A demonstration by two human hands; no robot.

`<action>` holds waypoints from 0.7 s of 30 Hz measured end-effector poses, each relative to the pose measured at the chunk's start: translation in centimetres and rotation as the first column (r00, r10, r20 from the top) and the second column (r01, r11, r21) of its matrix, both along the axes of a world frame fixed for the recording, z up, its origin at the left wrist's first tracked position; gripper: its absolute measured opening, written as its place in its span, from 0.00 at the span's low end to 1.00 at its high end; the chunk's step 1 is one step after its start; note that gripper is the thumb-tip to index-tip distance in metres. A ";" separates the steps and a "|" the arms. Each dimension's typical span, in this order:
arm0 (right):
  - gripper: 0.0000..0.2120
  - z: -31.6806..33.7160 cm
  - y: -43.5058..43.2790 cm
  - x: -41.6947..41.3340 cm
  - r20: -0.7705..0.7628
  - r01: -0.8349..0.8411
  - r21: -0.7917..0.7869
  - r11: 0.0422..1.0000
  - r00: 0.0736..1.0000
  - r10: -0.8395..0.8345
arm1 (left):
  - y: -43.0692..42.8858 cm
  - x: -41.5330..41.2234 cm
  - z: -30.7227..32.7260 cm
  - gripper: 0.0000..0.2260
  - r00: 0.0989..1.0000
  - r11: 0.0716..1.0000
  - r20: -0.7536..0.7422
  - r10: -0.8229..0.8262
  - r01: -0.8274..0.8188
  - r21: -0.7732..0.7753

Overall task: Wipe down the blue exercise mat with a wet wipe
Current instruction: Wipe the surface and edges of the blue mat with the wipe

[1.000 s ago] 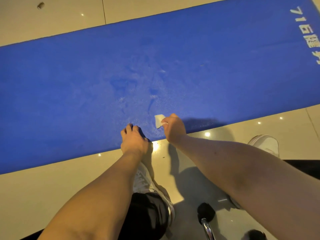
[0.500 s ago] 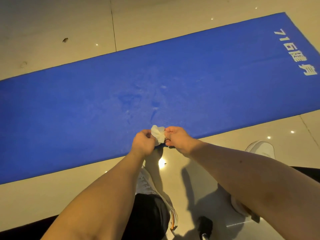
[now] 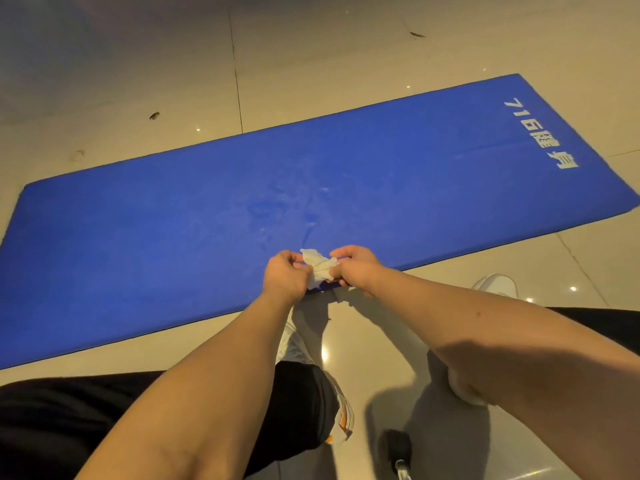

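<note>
Where the wipe (image 3: pixel 320 266) is: kinda scrunched up, over the near edge of the mat (image 3: pixel 173 237)
left hand (image 3: pixel 285 277): fingers curled, pinching one end
right hand (image 3: pixel 356 266): pinching the other end
mat: blue, flat on tiled floor (image 3: pixel 346 46)

You are looking at one piece of print: white lettering (image 3: pixel 542 133) is sitting on the blue exercise mat (image 3: pixel 173 254), close to its right-hand short end. It is reading "716", followed by two Chinese characters that are appearing to be 健身, though they are coming through a little soft. The line is running sideways to you, with the digits lying toward the far edge of the mat and the characters trailing toward the near edge
</note>
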State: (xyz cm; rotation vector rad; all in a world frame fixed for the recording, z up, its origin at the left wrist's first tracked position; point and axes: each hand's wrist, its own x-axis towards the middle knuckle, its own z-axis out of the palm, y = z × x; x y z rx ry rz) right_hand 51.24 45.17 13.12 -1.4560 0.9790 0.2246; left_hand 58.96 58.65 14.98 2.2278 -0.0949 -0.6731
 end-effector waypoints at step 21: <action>0.24 15.7 -1.8 4.8 -0.188 -0.626 -0.586 0.514 0.723 0.665 | 1.1 0.3 11.2 0.09 0.968 0.994 0.228 -0.103 0.110 -0.017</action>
